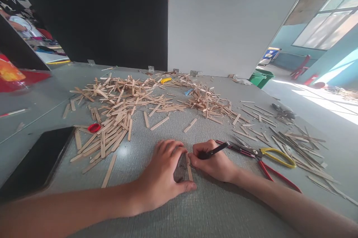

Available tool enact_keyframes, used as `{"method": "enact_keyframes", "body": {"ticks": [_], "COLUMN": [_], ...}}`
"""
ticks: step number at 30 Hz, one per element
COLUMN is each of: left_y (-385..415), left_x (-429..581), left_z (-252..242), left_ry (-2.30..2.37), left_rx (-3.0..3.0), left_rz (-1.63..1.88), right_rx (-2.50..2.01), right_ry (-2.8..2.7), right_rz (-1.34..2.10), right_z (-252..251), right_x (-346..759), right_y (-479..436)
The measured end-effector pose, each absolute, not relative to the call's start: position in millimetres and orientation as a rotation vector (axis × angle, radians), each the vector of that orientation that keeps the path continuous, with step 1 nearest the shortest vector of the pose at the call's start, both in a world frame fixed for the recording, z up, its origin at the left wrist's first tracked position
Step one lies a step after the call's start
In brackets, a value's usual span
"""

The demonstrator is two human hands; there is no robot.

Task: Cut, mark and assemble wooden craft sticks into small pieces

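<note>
My left hand point(163, 173) rests on the grey table, fingers curled down onto a flat wooden craft stick point(189, 169) that lies lengthwise in front of me, thumb stretched along its near end. My right hand point(214, 163) is closed round a black pen point(213, 151), tip down at the stick's far end. The two hands almost touch over the stick.
A large heap of wooden craft sticks point(125, 100) covers the table's middle and left. Yellow-handled scissors point(268, 154) and red-handled pliers point(276, 174) lie right of my right hand. A black phone point(39, 159) lies at left, beside a red cap point(94, 127). Thin splints point(296, 145) pile at right.
</note>
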State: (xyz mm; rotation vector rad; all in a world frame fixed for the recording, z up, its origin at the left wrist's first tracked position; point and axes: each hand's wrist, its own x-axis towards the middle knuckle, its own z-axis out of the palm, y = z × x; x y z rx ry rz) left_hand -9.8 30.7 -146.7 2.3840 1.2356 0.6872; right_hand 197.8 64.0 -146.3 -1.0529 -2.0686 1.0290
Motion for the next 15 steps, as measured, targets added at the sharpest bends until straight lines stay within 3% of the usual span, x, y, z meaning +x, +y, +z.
{"method": "enact_keyframes", "body": {"ticks": [15], "left_y": [30.9], "left_x": [-10.3], "left_z": [-148.7], "left_ry": [1.22], "left_rx": [2.399], "left_rz": [0.688], "right_rx": [-1.014], "right_ry": [-2.078], "right_rz": [1.056], "right_z": [-145.0], "right_x": [199.0], "right_y": [63.1]}}
